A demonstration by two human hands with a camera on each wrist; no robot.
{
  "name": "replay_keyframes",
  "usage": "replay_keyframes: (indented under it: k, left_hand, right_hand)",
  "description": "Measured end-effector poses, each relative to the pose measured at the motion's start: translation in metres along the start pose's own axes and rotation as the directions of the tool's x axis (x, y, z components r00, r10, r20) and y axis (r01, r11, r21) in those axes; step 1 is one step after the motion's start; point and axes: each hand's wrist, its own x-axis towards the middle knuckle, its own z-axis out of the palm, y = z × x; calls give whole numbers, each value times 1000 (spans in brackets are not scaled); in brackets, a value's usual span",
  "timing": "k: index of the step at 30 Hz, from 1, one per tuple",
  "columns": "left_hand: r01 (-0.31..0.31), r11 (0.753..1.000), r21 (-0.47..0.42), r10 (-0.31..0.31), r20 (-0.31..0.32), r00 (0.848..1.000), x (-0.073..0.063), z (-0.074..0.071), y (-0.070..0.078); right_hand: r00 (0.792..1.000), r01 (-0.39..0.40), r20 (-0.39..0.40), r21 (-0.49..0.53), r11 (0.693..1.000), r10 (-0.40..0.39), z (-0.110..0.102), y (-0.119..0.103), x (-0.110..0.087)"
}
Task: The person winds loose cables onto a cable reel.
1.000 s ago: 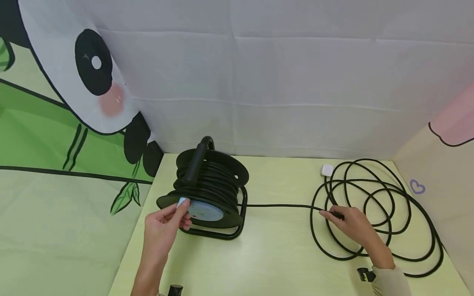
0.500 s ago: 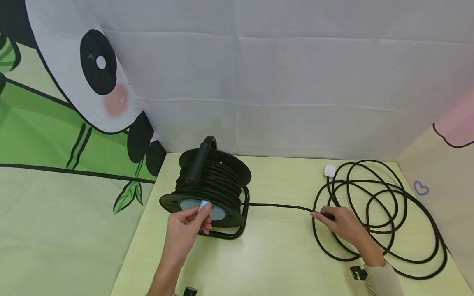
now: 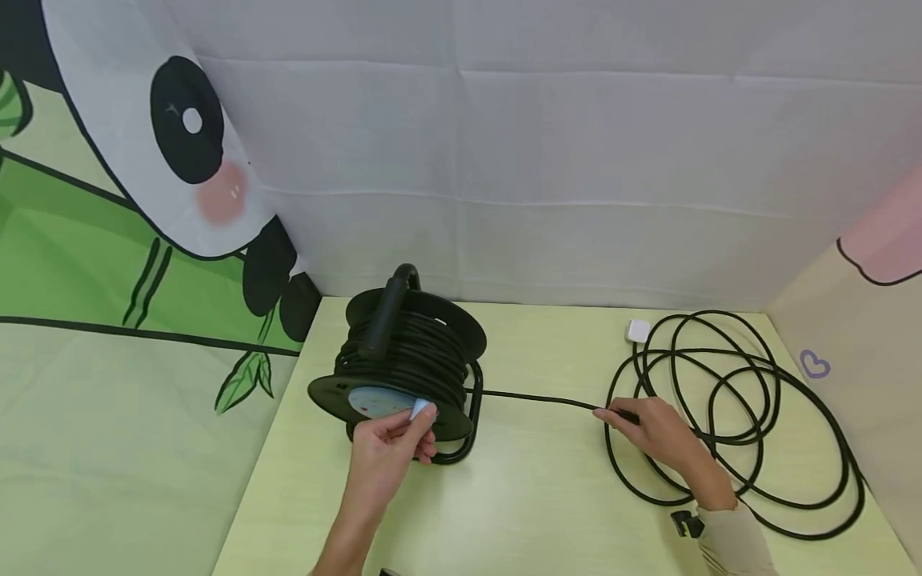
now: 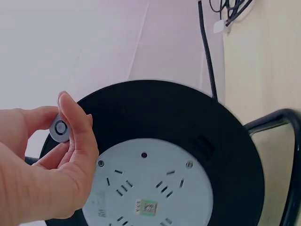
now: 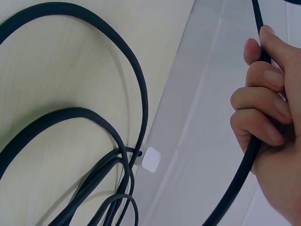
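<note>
On the left half of the table stands a black cable reel [image 3: 414,348] wound with black cable, its front face carrying a pale blue socket disc [image 4: 146,183]. My left hand [image 3: 385,456] pinches a small light-blue knob [image 4: 59,129] between thumb and fingers, at the lower right of that face in the head view. From the reel's right side a length of cable [image 3: 536,397] runs nearly straight to my right hand [image 3: 659,436]. In the right wrist view its fingers curl round the cable [image 5: 240,176].
Loose loops of cable [image 3: 839,432] lie spread on the right of the table [image 3: 519,512]. A white plug [image 3: 637,330] sits at their back left. Behind the table hangs a pale cloth [image 3: 576,160]. The reel's tubular frame [image 3: 473,416] and carry handle [image 3: 385,316] stick out.
My left hand has moved right with the knob, across the reel's face from its left side, and the socket disc has turned. My right hand has shifted slightly left with the cable.
</note>
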Motion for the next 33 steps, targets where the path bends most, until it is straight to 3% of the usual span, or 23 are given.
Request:
replay_keyframes:
  k: [9, 20, 27, 33]
  left_hand:
    - [42, 998, -50, -40, 57, 998, 2, 14, -18]
    - [119, 992, -52, -114, 94, 989, 5, 28, -46]
    - [147, 988, -43, -143, 82, 986, 5, 29, -63]
    - [147, 988, -48, -144, 68, 987, 6, 29, -75]
  right_hand:
    - [999, 45, 10, 11, 999, -46, 7, -8, 10]
    - [997, 71, 38, 21, 997, -72, 17, -17, 28]
    - [999, 42, -24, 17, 999, -41, 21, -21, 36]
    - [1000, -4, 14, 18, 1000, 4, 24, -24, 41]
